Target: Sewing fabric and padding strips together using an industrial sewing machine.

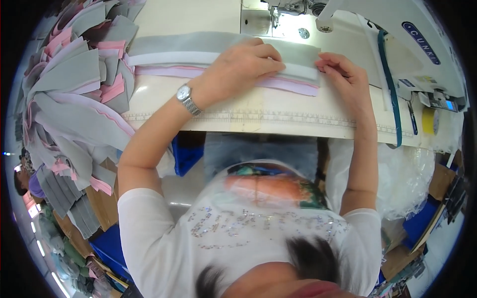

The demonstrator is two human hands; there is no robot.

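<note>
A layered strip of grey, white, pink and lilac fabric (174, 48) lies lengthwise across the table, just in front of the sewing machine's needle area (276, 20). My left hand (248, 64) rests on top of it, fingers bent and thumb against the cloth, gripping the layers near their right part. At the strip's right end, my right hand (350, 82) has thumb and forefinger pinched together at the corner. The fingertips partly hide what is between them. The lilac layer's edge sticks out nearest to me.
A heap of grey and pink fabric pieces (69, 94) hangs over the table's left side. A ruler tape (298, 117) runs along the front edge. On the right are a dark green strap (390, 84), tweezers (413, 118), a yellow tape roll (429, 121) and the machine's head (397, 30).
</note>
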